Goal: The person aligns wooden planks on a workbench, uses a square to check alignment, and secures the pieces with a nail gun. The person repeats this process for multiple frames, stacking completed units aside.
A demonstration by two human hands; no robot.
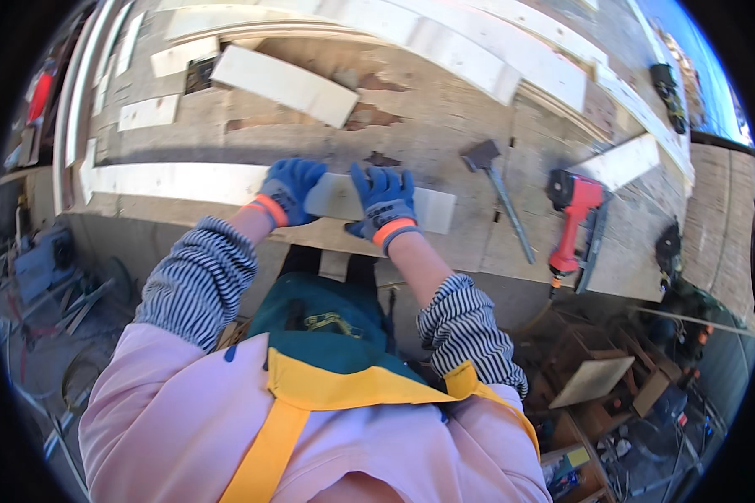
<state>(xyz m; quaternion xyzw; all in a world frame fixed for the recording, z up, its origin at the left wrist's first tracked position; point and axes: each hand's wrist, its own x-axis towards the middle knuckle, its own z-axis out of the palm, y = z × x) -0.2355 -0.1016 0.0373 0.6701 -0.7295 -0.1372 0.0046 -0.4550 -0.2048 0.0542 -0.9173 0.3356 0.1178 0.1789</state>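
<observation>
A long pale wooden board lies along the near edge of the plywood-topped bench. My left hand, in a blue and grey work glove, grips the board across its width. My right hand, gloved alike, lies over the board farther right, its fingers on the far edge and the thumb at the near edge. Between the hands the board's surface shows, and its right end extends past my right hand. To the right lie a hammer and a red pneumatic nailer.
Short wooden boards and long pale strips lie across the bench's far side. A black-handled tool lies at the far right. The bench's torn plywood has a dark opening. Wooden boxes stand below, right.
</observation>
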